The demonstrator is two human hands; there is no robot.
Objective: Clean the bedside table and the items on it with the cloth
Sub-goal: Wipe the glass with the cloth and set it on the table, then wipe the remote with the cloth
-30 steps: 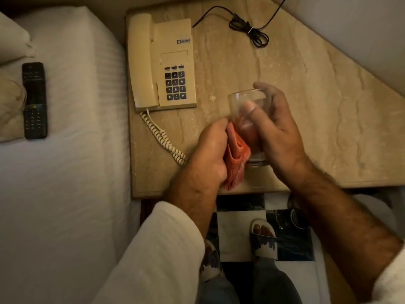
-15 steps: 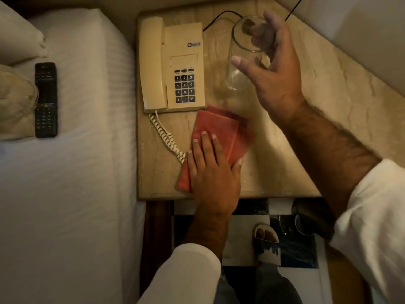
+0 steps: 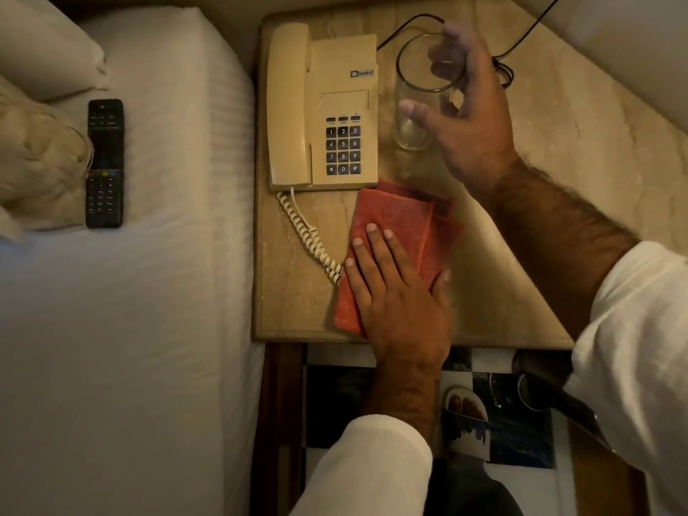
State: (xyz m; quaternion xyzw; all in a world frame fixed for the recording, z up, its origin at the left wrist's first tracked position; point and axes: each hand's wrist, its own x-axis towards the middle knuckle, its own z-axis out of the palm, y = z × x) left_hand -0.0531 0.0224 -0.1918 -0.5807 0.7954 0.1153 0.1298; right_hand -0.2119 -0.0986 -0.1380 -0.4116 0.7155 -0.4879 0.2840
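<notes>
The beige marble bedside table [image 3: 521, 217] carries a cream push-button telephone [image 3: 335, 106] at its back left. Just right of the phone is a clear empty drinking glass [image 3: 409, 135], its base low at the tabletop. My right hand [image 3: 473, 124] wraps it from the right, thumb on its front and fingers behind the rim. A folded red cloth [image 3: 394, 214] lies flat in front of the phone. My left hand [image 3: 398, 303] presses palm-down on the cloth's near half, fingers spread.
The phone's coiled cord [image 3: 305, 232] runs past the cloth's left edge. A black cable [image 3: 506, 68] lies at the table's back behind my right hand. A bed [image 3: 149, 292] with a black remote [image 3: 105, 163] and pillows [image 3: 44, 54] borders the table's left side.
The cloth came off the glass and went flat on the table under my left hand. My right hand carried the glass to the back and lowered it beside the phone.
</notes>
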